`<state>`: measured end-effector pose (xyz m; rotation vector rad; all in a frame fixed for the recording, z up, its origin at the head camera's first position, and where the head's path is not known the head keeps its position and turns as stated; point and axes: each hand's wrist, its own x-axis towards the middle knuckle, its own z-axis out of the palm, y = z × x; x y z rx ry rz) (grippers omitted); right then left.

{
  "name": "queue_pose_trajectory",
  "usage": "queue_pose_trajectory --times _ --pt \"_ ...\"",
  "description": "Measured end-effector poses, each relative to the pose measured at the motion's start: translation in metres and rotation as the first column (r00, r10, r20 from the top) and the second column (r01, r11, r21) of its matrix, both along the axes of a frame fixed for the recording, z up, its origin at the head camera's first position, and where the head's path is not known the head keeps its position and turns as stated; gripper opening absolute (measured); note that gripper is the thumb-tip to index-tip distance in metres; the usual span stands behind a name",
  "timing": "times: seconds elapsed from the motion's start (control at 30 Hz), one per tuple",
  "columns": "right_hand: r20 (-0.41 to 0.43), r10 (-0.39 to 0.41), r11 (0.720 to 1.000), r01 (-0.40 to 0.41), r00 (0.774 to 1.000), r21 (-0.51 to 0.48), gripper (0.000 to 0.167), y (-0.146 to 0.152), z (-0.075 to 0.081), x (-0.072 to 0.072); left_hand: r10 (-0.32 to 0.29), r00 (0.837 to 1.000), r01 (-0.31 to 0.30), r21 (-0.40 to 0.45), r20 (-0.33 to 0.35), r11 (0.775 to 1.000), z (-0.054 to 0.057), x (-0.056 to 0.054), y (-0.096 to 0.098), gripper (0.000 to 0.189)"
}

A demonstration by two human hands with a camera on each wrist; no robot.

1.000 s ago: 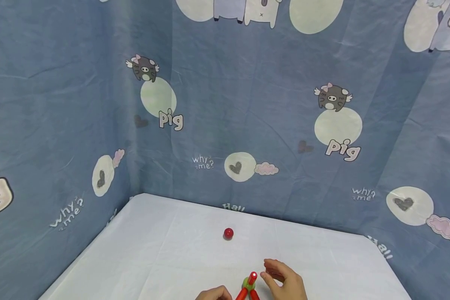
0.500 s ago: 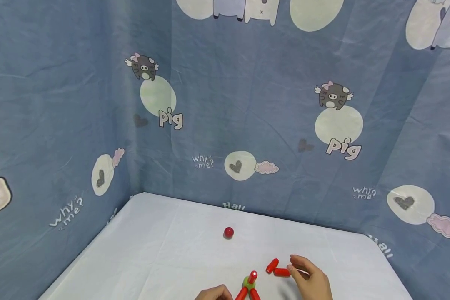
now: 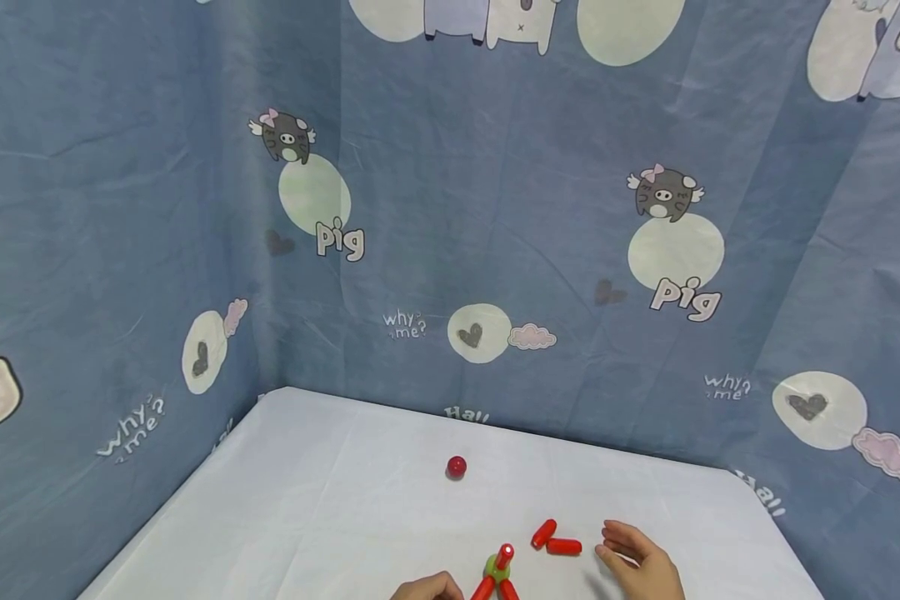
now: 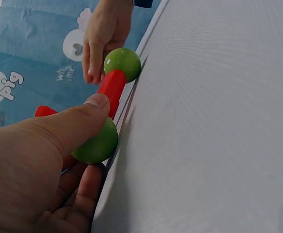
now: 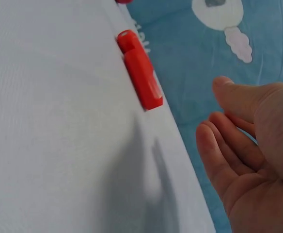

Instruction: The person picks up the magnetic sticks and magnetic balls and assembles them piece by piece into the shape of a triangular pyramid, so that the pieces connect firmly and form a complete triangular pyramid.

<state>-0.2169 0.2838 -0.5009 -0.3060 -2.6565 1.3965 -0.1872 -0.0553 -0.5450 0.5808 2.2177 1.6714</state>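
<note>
At the bottom of the head view sits a toy assembly of green balls (image 3: 495, 570) and red rods (image 3: 483, 588). My left hand (image 3: 427, 587) is beside it. The left wrist view shows that hand's thumb and fingers pinching the assembly where a red rod (image 4: 113, 90) meets a green ball (image 4: 99, 146); another green ball (image 4: 123, 64) tops the rod. My right hand (image 3: 640, 562) hovers with relaxed, parted fingers and nothing between them. Left of it, two loose red rods, one slanted (image 3: 544, 533) and one lying crosswise (image 3: 564, 547), lie close together on the table.
A red ball (image 3: 457, 467) lies farther back on the white tabletop (image 3: 360, 483). Blue printed cloth (image 3: 450, 208) hangs behind the table and along its left side. The right hand casts a shadow on the table.
The right hand has moved right, away from the assembly. The two red rods, not visible a second ago, now lie on the table. The left hand has stayed in place.
</note>
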Motion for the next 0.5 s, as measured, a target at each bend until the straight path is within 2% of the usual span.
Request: queue_pose_trajectory --times 0.3,0.5 --pt "0.049 -0.003 0.998 0.006 0.999 -0.06 0.057 0.003 -0.014 -0.008 -0.004 1.0 0.005 0.029 -0.022 1.0 -0.003 0.0 -0.001 0.01" --pt "0.082 -0.01 0.999 0.013 0.997 -0.034 0.057 0.005 -0.028 -0.011 0.004 0.999 0.0 0.085 -0.049 0.996 -0.007 0.003 0.0 0.015"
